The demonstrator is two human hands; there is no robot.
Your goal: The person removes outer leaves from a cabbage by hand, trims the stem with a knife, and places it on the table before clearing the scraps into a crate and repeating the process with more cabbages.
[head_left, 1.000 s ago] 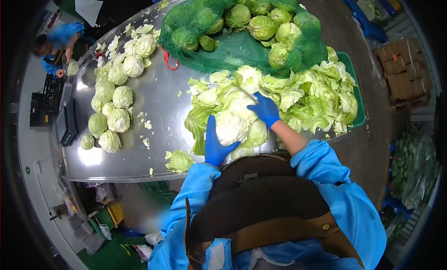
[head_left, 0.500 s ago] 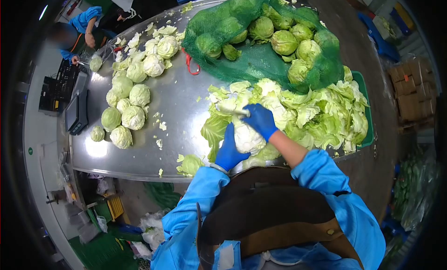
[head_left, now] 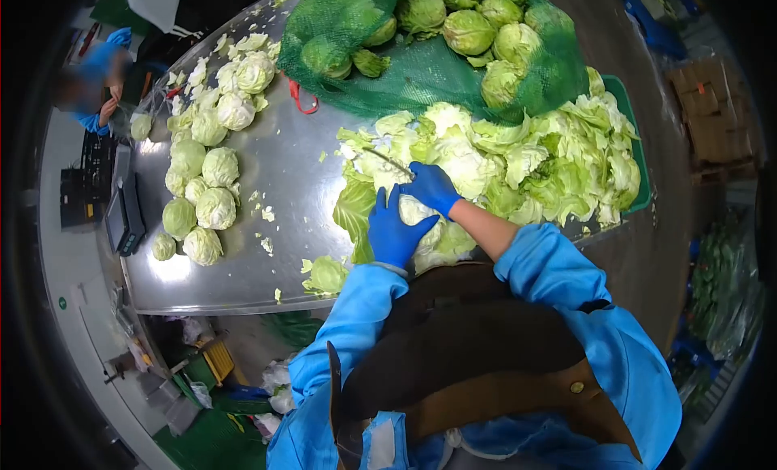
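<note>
My right hand (head_left: 434,189), in a blue glove, is closed round the handle of a knife (head_left: 387,159), whose thin blade points up and left over loose leaves. Beside it my left hand (head_left: 395,229), gloved too, lies with fingers spread on a pale cabbage (head_left: 414,214), which the hands partly cover. Trimmed leaves (head_left: 566,162) are heaped to the right, reaching a green crate (head_left: 639,162). A large outer leaf (head_left: 354,211) lies left of my left hand.
Several trimmed cabbages (head_left: 217,208) stand at the left of the metal table (head_left: 283,187). A green net bag (head_left: 421,73) of cabbages lies at the back. A scale (head_left: 123,207) is at the left edge. Another person (head_left: 97,73) works at the far left.
The view has shifted. My left hand has moved from the cabbage's side onto its top. The knife blade now shows, pointing up and left; my right hand still grips it.
</note>
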